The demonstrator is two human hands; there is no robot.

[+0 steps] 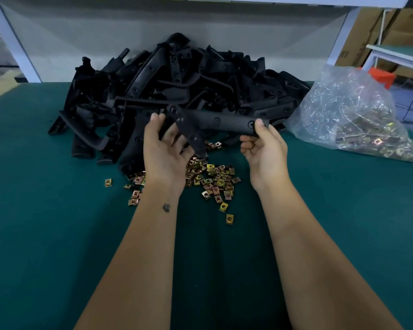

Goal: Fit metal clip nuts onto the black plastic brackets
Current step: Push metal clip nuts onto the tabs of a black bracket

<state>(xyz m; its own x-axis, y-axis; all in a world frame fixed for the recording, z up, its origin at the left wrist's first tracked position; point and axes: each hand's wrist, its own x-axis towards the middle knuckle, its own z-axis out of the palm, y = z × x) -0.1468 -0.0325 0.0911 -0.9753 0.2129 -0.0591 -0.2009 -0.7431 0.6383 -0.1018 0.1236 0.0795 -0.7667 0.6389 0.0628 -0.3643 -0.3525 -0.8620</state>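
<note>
I hold one black plastic bracket [215,123] above the green table. My right hand [264,148] grips its right end, thumb on top beside a round hole. My left hand [166,151] is palm up with relaxed fingers under the bracket's left part, where a flat arm with holes slants down across the palm. Several brass-coloured metal clip nuts [212,179] lie loose on the table below and between my hands. A large heap of black brackets [177,86] is piled behind them.
A clear plastic bag [353,115] of more clip nuts lies at the right on the green table [57,234]. White frame posts [12,41] and a grey back panel stand behind the heap. Cardboard boxes [379,27] stand beyond at right.
</note>
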